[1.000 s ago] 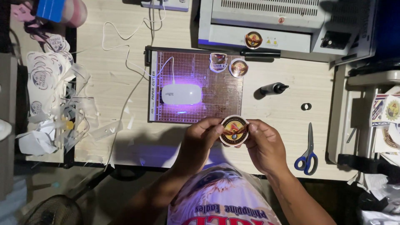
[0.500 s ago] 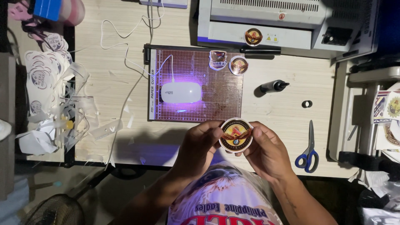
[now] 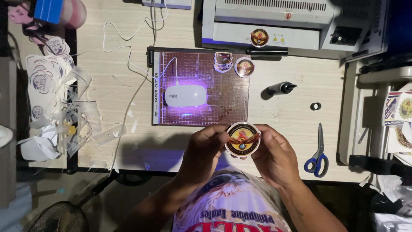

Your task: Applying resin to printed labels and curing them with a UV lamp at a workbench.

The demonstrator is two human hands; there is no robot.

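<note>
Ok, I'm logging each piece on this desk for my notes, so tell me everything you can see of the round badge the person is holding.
The round badge is a flat disc with a white rim, a dark ring bearing small lettering, and a red, gold and blue emblem at its centre. It looks glossy, like laminated print. It faces the camera, held just above the near edge of the wooden table, below the paper cutter. The left hand pinches its left edge and the right hand its right edge; nothing else touches it.

One head-worn camera looks steeply down, close above the desk (image 3: 128, 141).
</note>
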